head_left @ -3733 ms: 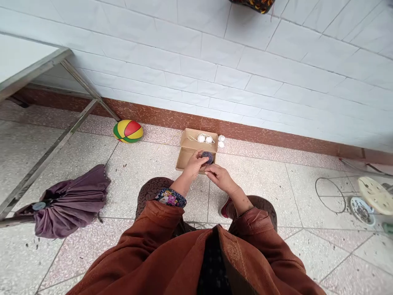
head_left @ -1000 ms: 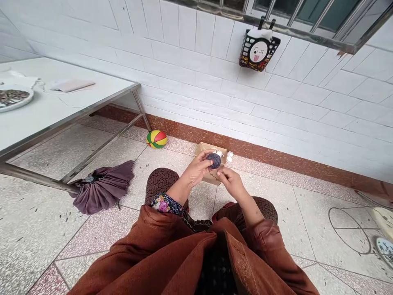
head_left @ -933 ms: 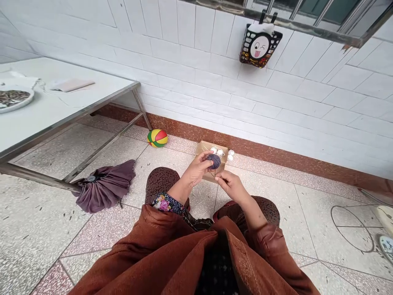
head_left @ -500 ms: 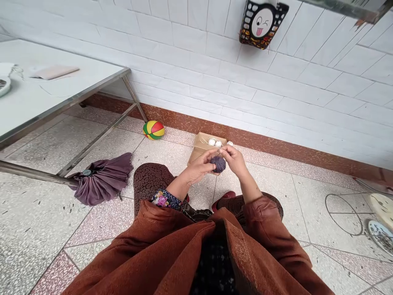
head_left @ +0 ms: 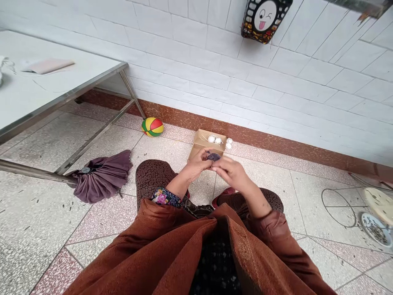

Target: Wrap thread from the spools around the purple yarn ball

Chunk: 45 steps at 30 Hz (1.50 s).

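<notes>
A small ball of dark purple yarn [head_left: 213, 157] is held above the floor between my knees. My left hand [head_left: 195, 165] is closed around its left side, thumb in front and fingers behind. Close against the ball's lower right is my right hand [head_left: 231, 172], its fingers pinched together; whatever thread they grip is too fine to see, and they cover part of the ball. Just beyond the hands lies an open cardboard box [head_left: 199, 144] with white round balls [head_left: 211, 139] and a pale string in it.
More white balls [head_left: 229, 143] lie right of the box. A colourful toy ball [head_left: 152, 127] rests by the wall, near a folded purple umbrella [head_left: 106, 176] and a metal-framed table [head_left: 92, 82]. At the right are a round stool [head_left: 379, 203] and a dish [head_left: 376, 229]. A black basket [head_left: 266, 20] hangs on the wall.
My right hand has moved from the top of the yarn ball down to its lower right, now palm-down. The yarn ball and my left hand have shifted slightly up and left.
</notes>
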{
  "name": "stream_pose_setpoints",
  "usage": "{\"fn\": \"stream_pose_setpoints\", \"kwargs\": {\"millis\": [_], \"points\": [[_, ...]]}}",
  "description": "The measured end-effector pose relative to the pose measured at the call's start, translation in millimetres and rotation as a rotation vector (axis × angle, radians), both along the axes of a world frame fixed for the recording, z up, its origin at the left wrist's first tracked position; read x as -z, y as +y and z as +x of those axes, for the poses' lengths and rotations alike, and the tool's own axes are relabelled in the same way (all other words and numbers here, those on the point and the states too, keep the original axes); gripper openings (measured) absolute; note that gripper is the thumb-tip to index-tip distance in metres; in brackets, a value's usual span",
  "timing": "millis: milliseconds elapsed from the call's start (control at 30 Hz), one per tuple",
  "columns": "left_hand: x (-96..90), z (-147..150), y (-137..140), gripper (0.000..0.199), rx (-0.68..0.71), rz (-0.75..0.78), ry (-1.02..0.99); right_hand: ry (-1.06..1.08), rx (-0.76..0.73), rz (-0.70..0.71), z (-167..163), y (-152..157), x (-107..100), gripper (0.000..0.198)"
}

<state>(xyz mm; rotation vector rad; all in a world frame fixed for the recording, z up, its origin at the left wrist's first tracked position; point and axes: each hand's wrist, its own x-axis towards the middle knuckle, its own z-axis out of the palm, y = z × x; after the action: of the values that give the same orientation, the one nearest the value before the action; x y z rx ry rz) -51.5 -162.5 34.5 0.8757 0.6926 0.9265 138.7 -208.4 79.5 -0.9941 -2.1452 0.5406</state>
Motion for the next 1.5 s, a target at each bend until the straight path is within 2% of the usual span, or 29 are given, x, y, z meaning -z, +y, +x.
{"fn": "stream_pose_setpoints", "kwargs": {"millis": [100, 167, 233, 300, 367, 400, 467, 533, 633, 733, 833, 933, 1000, 1067, 1167, 1233, 1367, 1433, 1500], "points": [[-5.8, 0, -5, 0.070, 0.144, 0.058, -0.055, 0.045, 0.090, 0.031, 11, 33, -11, 0.029], [-8.6, -2, -6, 0.069, 0.175, 0.057, -0.128, 0.072, 0.186, -0.009, 14, 49, -1, 0.028], [-8.7, -3, -4, 0.068, 0.138, 0.039, -0.199, 0.101, 0.283, -0.085, 12, 54, 18, 0.029], [-6.0, -4, -1, 0.064, 0.047, 0.019, -0.230, 0.095, 0.337, -0.170, 5, 44, 40, 0.031], [-0.9, -5, 4, 0.060, -0.056, -0.011, -0.196, 0.085, 0.306, -0.181, -3, 23, 54, 0.033], [2.0, -6, 5, 0.060, -0.101, -0.027, -0.162, 0.076, 0.231, -0.179, -7, 11, 56, 0.032], [7.4, -6, 7, 0.061, -0.158, -0.045, -0.082, 0.037, 0.065, -0.170, -11, -10, 49, 0.032], [10.4, -4, 6, 0.064, -0.151, -0.024, -0.008, 0.027, -0.010, -0.137, -11, -19, 29, 0.031], [8.2, -1, 1, 0.068, -0.013, 0.078, 0.053, 0.094, 0.061, -0.026, -2, -3, -2, 0.028], [0.2, 1, -5, 0.071, 0.159, 0.168, 0.003, 0.119, 0.204, 0.004, 11, 31, -8, 0.027], [-5.9, 1, -7, 0.071, 0.183, 0.144, -0.134, 0.164, 0.292, -0.064, 13, 48, 16, 0.026], [-4.2, -2, -2, 0.064, 0.063, 0.086, -0.229, 0.149, 0.382, -0.181, 4, 34, 52, 0.028], [0.6, -5, 2, 0.058, -0.038, 0.058, -0.211, 0.096, 0.342, -0.217, -3, 13, 70, 0.029], [6.5, -7, 6, 0.053, -0.121, 0.034, -0.128, 0.037, 0.232, -0.212, -8, -11, 76, 0.032], [13.4, -8, 7, 0.053, -0.180, 0.050, 0.033, -0.024, 0.040, -0.162, -7, -35, 60, 0.035], [14.8, -5, 5, 0.058, -0.149, 0.088, 0.116, -0.006, 0.010, -0.104, -2, -36, 38, 0.035], [8.2, 0, -4, 0.070, 0.071, 0.177, 0.139, 0.062, 0.182, -0.001, 15, -2, 0, 0.032], [2.5, 1, -8, 0.074, 0.174, 0.216, 0.056, 0.110, 0.271, 0.003, 20, 18, -1, 0.030], [-2.0, 0, -10, 0.075, 0.224, 0.207, -0.051, 0.156, 0.340, -0.054, 18, 30, 12, 0.031]]}}
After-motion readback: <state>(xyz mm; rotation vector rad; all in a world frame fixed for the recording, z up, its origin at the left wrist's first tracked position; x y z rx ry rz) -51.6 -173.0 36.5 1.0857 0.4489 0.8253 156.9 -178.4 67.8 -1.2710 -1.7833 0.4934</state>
